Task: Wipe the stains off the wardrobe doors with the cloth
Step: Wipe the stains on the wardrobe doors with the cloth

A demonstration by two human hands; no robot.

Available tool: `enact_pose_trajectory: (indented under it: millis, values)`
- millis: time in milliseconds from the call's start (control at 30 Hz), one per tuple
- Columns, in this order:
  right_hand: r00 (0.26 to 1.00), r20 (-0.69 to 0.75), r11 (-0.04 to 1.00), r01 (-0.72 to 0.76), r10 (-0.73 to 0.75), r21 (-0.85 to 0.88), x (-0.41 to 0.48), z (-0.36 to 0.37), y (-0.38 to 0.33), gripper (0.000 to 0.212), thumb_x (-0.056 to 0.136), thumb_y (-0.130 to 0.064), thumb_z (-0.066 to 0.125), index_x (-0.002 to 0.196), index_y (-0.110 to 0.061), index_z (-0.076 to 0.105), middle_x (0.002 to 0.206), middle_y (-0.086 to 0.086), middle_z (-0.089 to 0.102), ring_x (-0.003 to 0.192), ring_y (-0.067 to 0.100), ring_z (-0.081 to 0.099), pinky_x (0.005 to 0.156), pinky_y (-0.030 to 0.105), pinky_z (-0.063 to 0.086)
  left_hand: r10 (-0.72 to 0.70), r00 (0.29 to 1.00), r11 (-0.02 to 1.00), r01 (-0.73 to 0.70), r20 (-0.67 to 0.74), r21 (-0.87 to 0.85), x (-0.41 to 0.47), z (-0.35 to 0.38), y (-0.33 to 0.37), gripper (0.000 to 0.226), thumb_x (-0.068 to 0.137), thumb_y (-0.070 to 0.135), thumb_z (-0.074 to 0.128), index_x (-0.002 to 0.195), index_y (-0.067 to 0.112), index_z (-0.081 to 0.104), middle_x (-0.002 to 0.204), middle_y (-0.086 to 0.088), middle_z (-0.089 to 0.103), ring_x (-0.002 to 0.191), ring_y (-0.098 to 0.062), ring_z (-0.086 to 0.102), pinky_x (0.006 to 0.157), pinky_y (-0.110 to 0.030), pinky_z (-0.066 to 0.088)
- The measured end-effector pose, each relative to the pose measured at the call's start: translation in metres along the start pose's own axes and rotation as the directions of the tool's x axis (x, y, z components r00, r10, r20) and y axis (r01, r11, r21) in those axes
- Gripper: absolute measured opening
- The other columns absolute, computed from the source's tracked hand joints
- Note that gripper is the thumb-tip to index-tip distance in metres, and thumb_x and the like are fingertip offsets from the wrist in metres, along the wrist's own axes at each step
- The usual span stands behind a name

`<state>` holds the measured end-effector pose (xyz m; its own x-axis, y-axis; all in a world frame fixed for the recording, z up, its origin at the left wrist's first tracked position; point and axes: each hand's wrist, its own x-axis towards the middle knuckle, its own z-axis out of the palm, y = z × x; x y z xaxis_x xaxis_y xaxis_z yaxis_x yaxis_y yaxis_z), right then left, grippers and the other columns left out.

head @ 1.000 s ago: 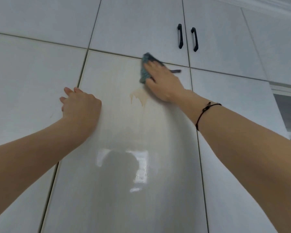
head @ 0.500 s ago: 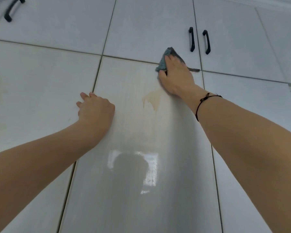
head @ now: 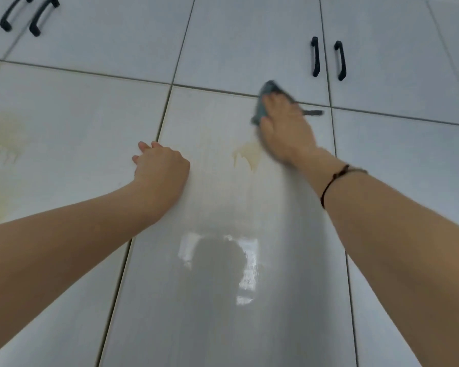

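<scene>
Here the wardrobe door (head: pixel 223 260) fills the view under both outstretched arms, glossy and pale, its top edge just past the right hand's fingertips. A second door beyond the left hand carries a larger yellowish stain (head: pixel 6 139), well apart from either hand.

The right hand (head: pixel 286 131) reaches highest, arm nearly straight, palm to the door and fingers laid out over the cloth (head: pixel 263 102), pressing it flat; motion blur hides whether the thumb tucks round it. The left hand (head: pixel 161 165) rests lower with its palm braced on the door, fingers loose and empty at the door's near seam.

The tan stain (head: pixel 248 154) sits just beside the heel of the right palm, on its thumb side, between the two hands but far nearer the right. It spreads sideways with drips trailing toward the wrist. The cloth lies at the fingertip end, above it, so the wipe likely needs drawing back down and slightly inward.
</scene>
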<state>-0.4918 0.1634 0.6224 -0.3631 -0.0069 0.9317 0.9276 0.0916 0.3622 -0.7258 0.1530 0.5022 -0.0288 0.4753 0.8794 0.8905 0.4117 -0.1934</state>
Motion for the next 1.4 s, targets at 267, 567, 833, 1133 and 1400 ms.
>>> enact_pose_trajectory:
  millis: [267, 567, 833, 1133, 1400]
  values:
    - [0.987, 0.162, 0.999, 0.006, -0.012, 0.034, 0.018, 0.006, -0.079, 0.080, 0.090, -0.048, 0.011, 0.158, -0.010, 0.025, 0.165, 0.010, 0.025, 0.151, 0.028, 0.018, 0.124, 0.044, 0.012, 0.125, 0.990, 0.992, -0.124, -0.064, 0.012, -0.008, -0.011, -0.014, 0.025, 0.079, -0.016, 0.057, 0.091, 0.006, 0.060, 0.083, -0.009, 0.056, 0.095, -0.031, 0.062, 0.080, -0.036, 0.052]
    - [0.996, 0.085, 0.999, -0.043, 0.041, 0.024, -0.005, -0.002, -0.038, 0.076, 0.090, -0.042, 0.015, 0.156, -0.007, 0.027, 0.162, 0.013, 0.028, 0.150, 0.030, 0.022, 0.124, 0.044, 0.015, 0.096, 0.992, 0.995, -0.098, -0.080, -0.027, -0.010, -0.005, -0.012, 0.030, 0.079, -0.018, 0.054, 0.102, 0.000, 0.062, 0.099, -0.015, 0.058, 0.103, -0.038, 0.056, 0.079, -0.038, 0.053]
    - [0.993, 0.115, 0.998, 0.038, -0.043, 0.042, -0.009, 0.012, -0.109, 0.070, 0.093, -0.042, 0.026, 0.154, -0.007, 0.032, 0.159, 0.014, 0.034, 0.146, 0.030, 0.027, 0.121, 0.043, 0.019, 0.086, 0.992, 0.995, -0.090, -0.096, -0.040, -0.008, -0.004, -0.013, 0.024, 0.086, -0.013, 0.052, 0.103, 0.000, 0.062, 0.097, -0.015, 0.057, 0.099, -0.035, 0.055, 0.064, -0.033, 0.040]
    - [0.972, 0.035, 0.973, -0.229, 0.230, -0.031, -0.003, -0.002, -0.021, 0.073, 0.094, -0.041, 0.019, 0.157, -0.005, 0.024, 0.161, 0.016, 0.029, 0.148, 0.033, 0.024, 0.122, 0.046, 0.018, 0.135, 0.985, 0.984, -0.145, -0.105, -0.100, -0.016, -0.010, -0.014, 0.027, 0.075, -0.019, 0.055, 0.064, 0.002, 0.042, 0.065, -0.008, 0.039, 0.074, -0.026, 0.050, 0.076, -0.035, 0.048]
    - [0.892, 0.260, 0.924, 0.383, -0.370, 0.000, 0.027, 0.013, -0.178, 0.058, 0.105, -0.038, 0.027, 0.154, -0.007, 0.033, 0.161, 0.013, 0.029, 0.148, 0.030, 0.023, 0.120, 0.045, 0.022, 0.007, 0.973, 0.954, -0.076, -0.232, -0.291, -0.006, 0.018, -0.016, 0.032, 0.088, -0.012, 0.041, 0.112, -0.007, 0.062, 0.110, -0.029, 0.060, 0.109, -0.048, 0.056, 0.079, -0.047, 0.050]
